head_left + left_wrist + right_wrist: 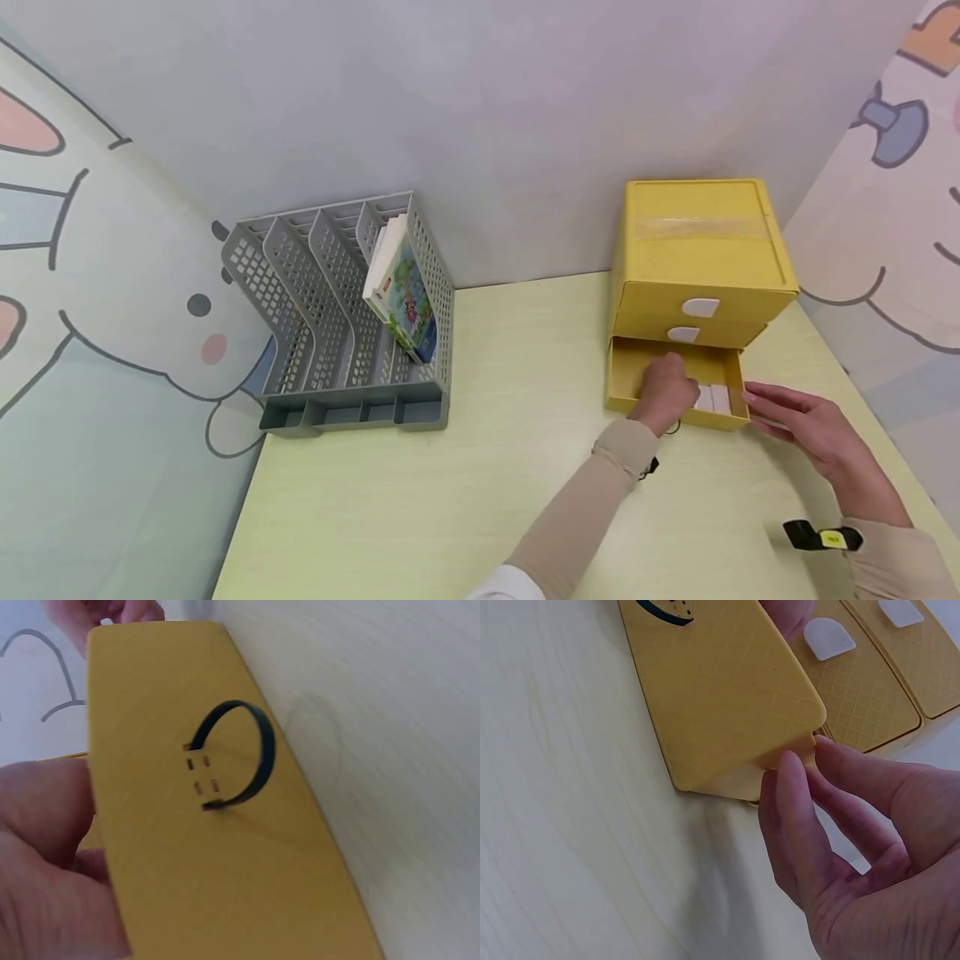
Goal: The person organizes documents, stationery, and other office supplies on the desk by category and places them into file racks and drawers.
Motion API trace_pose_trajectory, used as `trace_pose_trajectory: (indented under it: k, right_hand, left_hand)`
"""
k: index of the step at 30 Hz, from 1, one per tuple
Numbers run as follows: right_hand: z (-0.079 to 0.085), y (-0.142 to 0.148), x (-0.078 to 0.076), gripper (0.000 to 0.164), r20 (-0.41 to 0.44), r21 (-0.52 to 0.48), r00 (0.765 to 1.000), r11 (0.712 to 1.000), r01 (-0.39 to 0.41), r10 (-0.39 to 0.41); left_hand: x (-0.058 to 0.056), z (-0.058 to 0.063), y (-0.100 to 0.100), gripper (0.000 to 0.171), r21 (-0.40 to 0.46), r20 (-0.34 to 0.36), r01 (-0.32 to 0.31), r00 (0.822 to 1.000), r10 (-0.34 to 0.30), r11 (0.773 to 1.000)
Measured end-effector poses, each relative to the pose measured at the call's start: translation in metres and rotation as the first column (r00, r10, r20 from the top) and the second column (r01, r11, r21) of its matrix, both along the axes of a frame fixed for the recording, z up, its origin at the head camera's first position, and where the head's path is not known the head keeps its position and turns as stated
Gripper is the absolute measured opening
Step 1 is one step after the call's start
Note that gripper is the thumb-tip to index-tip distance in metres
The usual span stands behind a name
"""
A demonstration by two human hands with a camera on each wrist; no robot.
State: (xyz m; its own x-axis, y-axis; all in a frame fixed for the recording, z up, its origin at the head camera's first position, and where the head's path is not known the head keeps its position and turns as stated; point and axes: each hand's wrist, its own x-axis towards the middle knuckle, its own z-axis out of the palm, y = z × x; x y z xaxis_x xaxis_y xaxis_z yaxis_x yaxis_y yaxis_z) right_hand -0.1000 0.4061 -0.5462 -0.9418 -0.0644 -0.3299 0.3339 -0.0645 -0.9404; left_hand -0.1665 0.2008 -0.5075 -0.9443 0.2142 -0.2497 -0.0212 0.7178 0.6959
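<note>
A yellow drawer [716, 421] is pulled out at the bottom of a yellow drawer cabinet [701, 242]. Several white blocks or small boxes [720, 399] stand in its right part. My left hand [666, 387] reaches down into the drawer beside them; its fingertips are hidden, so I cannot tell whether they hold anything. In the left wrist view, that hand is partly behind the drawer front, which has a dark loop pull [268, 754]. My right hand [862, 832] pinches the drawer's right side wall near the front corner.
A grey perforated file rack [442, 333] stands on the left of the pale table [517, 467], with several books [408, 296] in its rightmost slot. Two upper drawers with white tabs [701, 307] are closed. Walls with cartoon drawings rise on both sides.
</note>
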Motion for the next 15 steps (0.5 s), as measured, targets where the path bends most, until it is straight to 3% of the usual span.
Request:
trace_pose_trajectory:
  k: [5,12,15]
  right_hand:
    - [0.002,-0.001,0.000,0.022,-0.003,-0.004,1.000,1.000,0.003,-0.003]
    - [0.001,-0.002,0.001,0.021,0.018,-0.013,1.000,1.000,0.015,-0.015]
    - [0.001,-0.002,0.000,0.020,0.026,0.014,1.000,1.000,0.013,-0.013]
  left_hand:
    - [0.003,0.008,-0.011,0.055,0.031,-0.076,0.050,0.996,-0.047,0.998]
    - [0.008,0.019,-0.027,0.014,0.071,-0.213,0.016,0.977,-0.001,0.997]
    - [0.009,0.022,-0.035,0.009,0.077,-0.255,-0.011,0.966,0.030,0.997]
